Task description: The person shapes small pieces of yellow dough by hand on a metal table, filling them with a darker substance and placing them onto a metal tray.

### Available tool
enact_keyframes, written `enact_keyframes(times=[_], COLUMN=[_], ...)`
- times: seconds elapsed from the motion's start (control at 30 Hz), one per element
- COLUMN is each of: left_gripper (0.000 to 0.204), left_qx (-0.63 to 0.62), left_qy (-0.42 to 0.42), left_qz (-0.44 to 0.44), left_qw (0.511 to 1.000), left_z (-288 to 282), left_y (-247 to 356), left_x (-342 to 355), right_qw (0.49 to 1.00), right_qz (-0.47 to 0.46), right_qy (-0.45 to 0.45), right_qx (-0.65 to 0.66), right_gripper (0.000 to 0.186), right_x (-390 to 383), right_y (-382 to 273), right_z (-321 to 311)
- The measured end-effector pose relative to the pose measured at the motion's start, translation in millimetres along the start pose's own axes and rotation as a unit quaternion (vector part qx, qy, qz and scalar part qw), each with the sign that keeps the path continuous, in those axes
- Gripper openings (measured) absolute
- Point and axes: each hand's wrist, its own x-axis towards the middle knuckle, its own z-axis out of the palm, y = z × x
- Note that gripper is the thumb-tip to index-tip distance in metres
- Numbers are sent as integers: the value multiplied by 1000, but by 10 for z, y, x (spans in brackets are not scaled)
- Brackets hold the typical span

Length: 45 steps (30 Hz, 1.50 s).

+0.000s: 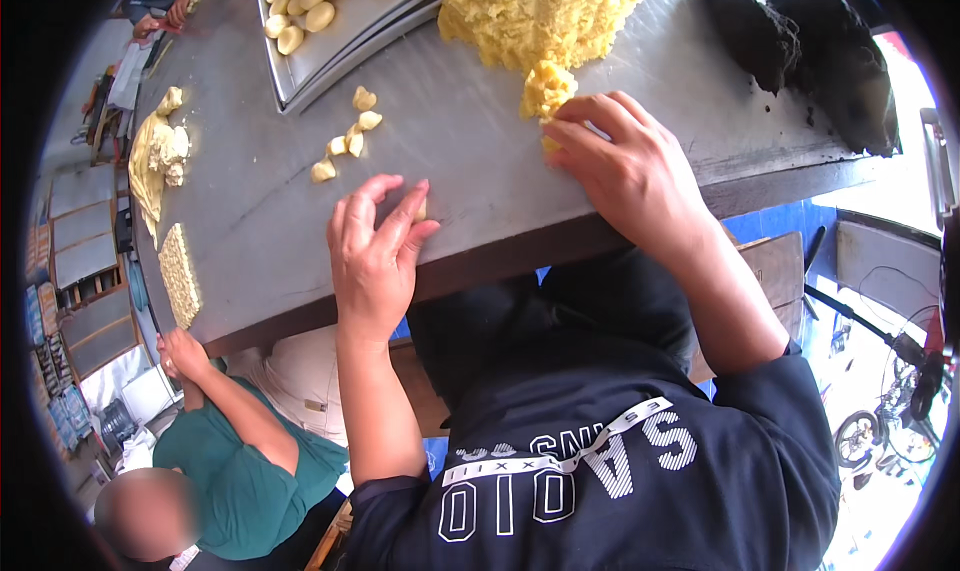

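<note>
My left hand (378,246) is near the table's front edge, its fingers curled around a small pale dough piece (421,212) that shows between thumb and forefinger. Several more pale dough pieces (356,139) lie in a loose row just beyond it. My right hand (632,156) pinches a bit of yellow crumbly filling (550,144), mostly hidden by the fingers. Right at its fingertips sits a small lump of the same filling (547,88), touching the large yellow mound (535,16) behind.
A metal tray (290,83) with rounded dough balls (319,17) stands at the back left. Black bundled plastic (800,46) lies at the right. Stretched dough (155,161) and a pale textured slab (179,274) are at the left edge. A co-worker in green (240,461) sits at left; another person's hands (165,19) show far left.
</note>
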Motion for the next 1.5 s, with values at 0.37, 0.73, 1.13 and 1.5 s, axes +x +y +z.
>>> enact_keyframes(times=[0.37,0.73,1.13,1.5], left_gripper=[33,38,37,15], left_qx=[53,13,-304,22], left_qy=[-31,230,175,57], left_qz=[6,121,-173,-205], left_qw=[998,965,920,977], left_z=[-126,755,653,142], left_y=[80,-91,-62,169], left_x=[37,1134,1069,-29], right_qw=[997,998,991,996], right_qz=[52,63,-4,71], right_qy=[-33,-9,-119,-46], right_qx=[40,-13,-66,36], right_gripper=[22,18,8,39], right_x=[62,63,262,35], right_y=[-45,-85,-84,-242], right_z=[-135,-63,-18,-222])
